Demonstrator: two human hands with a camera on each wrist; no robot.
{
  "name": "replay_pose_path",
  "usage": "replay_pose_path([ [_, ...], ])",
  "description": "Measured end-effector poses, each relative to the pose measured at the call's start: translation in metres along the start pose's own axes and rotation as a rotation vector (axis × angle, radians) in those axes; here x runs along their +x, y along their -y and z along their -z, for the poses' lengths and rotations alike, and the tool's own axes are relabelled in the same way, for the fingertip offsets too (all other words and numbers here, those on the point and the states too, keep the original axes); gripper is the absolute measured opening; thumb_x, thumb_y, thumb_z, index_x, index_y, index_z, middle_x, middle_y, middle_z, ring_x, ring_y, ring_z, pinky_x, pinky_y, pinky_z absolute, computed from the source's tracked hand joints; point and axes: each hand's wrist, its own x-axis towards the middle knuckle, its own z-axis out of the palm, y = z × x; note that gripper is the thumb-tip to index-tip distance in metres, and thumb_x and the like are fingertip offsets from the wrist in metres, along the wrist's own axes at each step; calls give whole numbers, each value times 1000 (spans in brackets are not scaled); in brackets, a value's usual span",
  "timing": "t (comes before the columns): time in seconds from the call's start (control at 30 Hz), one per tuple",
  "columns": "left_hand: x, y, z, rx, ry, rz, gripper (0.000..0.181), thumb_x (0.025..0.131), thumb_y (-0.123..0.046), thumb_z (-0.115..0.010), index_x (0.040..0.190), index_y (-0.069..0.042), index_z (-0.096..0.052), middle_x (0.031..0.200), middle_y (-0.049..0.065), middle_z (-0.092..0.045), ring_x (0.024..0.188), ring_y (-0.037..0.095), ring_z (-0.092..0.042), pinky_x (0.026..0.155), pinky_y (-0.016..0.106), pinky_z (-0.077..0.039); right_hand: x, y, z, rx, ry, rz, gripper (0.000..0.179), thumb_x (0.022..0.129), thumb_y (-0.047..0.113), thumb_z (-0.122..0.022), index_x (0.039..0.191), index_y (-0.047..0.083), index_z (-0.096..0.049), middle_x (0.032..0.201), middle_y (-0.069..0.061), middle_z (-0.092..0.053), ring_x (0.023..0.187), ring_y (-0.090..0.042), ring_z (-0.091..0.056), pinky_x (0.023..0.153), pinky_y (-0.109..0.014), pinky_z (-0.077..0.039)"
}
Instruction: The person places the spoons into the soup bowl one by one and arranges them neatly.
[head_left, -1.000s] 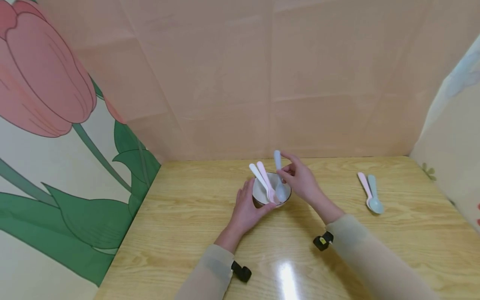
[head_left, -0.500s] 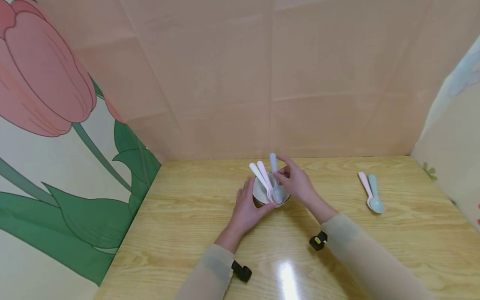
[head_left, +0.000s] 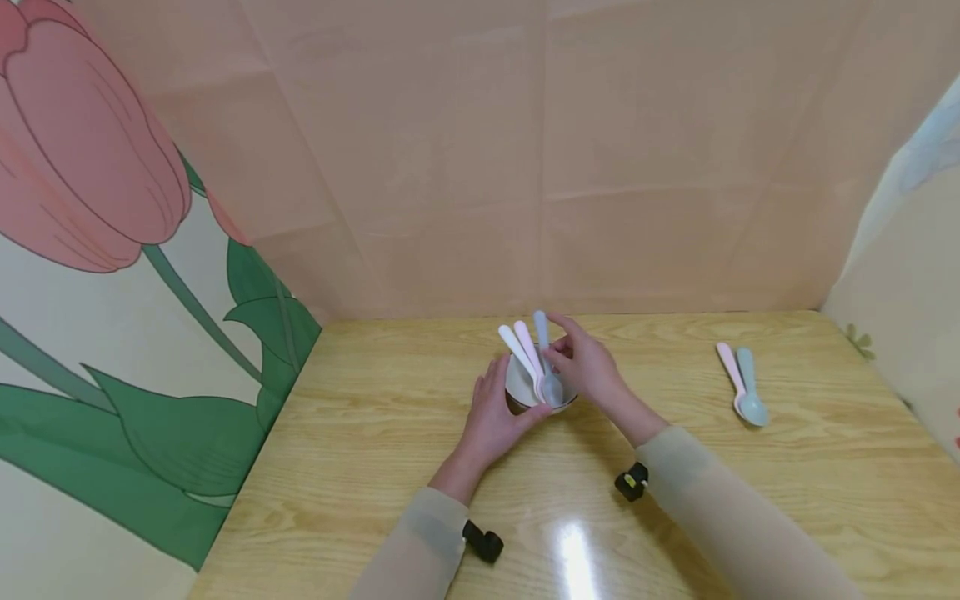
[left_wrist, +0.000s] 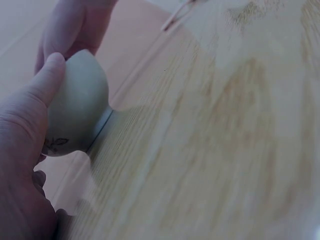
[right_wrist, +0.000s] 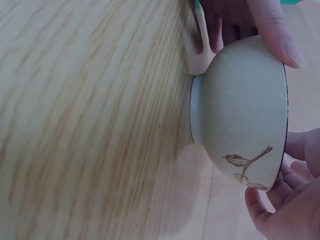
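Observation:
A small cream bowl (head_left: 517, 385) with a dark rim stands on the table; the right wrist view shows a brown leafy sprig on the bowl's side (right_wrist: 245, 105). My left hand (head_left: 491, 421) grips it from the left, thumb over the near rim and fingers round the far side. Inside lean a white spoon (head_left: 513, 342) and a pink spoon (head_left: 524, 337), handles up. My right hand (head_left: 588, 364) pinches a grey-blue spoon (head_left: 541, 327) by its handle, with the spoon's head down in the bowl beside the other two.
To the right, a pink spoon (head_left: 726, 360) and a pale blue-green spoon (head_left: 752, 410) lie with their heads overlapping on the wooden table (head_left: 360, 450). A pinkish sheet (head_left: 435, 167) covers the wall behind, and a tulip-printed panel (head_left: 97, 150) stands at left.
My right hand has moved left with the grey-blue spoon, bringing it close against the pink spoon in the bowl. The left hand and the bowl have stayed in place.

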Motion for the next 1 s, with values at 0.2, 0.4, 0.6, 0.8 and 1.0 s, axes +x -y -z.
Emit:
replay_pose_path([
  [0.2, 0, -1, 1, -2, 0, -2, 107, 96, -58, -84, 175, -17, -24, 174, 9, -37, 160, 28, -36, 134, 61, -12, 1, 1, -2, -50, -5, -2, 66, 108, 14, -74, 167, 12, -45, 111, -13, -77, 90, -25, -75, 84, -49, -60],
  [0.4, 0, -2, 2, -8, 0, -6, 107, 96, -57, -84, 175, -18, -24, 172, 9, -40, 158, 28, -40, 134, 62, -13, 2, 2, -3, -96, -3, 3, 64, 108, 13, -74, 166, 12, -47, 112, -13, -79, 92, -26, -76, 85, -50, -60],
  [0.6, -1, 0, 1, -6, 8, 10, 109, 95, -59, -84, 176, -19, -22, 176, 9, -36, 162, 28, -33, 134, 61, -13, 1, 2, -6, -153, -16, 29, 61, 107, 13, -75, 163, 10, -51, 113, -14, -79, 97, -30, -75, 84, -51, -60],
  [0.8, -1, 0, 1, -18, 5, 2, 108, 95, -58, -84, 175, -20, -23, 174, 7, -38, 160, 29, -35, 134, 61, -13, 1, 4, -7, -188, -11, 28, 59, 107, 12, -74, 161, 6, -52, 114, -16, -78, 97, -32, -74, 84, -53, -60],
  [1.0, 0, -1, 1, -23, -10, -16, 105, 95, -57, -85, 173, -20, -27, 167, 5, -44, 151, 26, -46, 133, 61, -15, -1, 7, -6, -181, -14, 21, 58, 106, 12, -75, 160, 6, -54, 114, -16, -78, 97, -32, -74, 86, -52, -59],
])
